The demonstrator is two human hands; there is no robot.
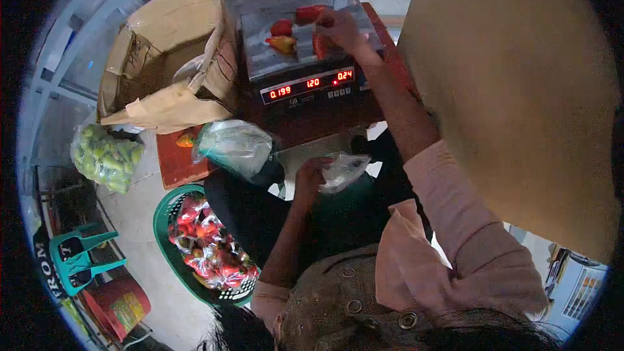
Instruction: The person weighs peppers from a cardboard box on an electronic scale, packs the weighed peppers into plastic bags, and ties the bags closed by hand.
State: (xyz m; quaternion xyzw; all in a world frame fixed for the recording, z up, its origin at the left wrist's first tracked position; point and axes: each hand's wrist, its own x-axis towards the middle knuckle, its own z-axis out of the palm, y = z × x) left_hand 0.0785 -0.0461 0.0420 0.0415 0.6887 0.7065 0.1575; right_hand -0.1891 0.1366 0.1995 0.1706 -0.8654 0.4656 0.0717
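My left hand [309, 179] is closed on the gathered edge of a clear plastic bag [346, 173] above my lap. Over the scale's tray, my right hand [340, 30] has its fingers curled at a red pepper [319, 45], partly covering it. Another red pepper [311, 13] lies by the fingertips. To their left rest a smaller red pepper [281, 28] and a yellow-orange pepper [281, 44]. Red digits on the digital scale [311, 84] read 0.199, 1.20 and 0.24.
An open cardboard box [175, 107] stands left of the scale. Below it are a bundle of clear bags [237, 146], an orange pepper [186, 140] and a bag of green produce [107, 156]. A green basket [162, 234] holds bagged red peppers. A brown panel [507, 91] rises at right.
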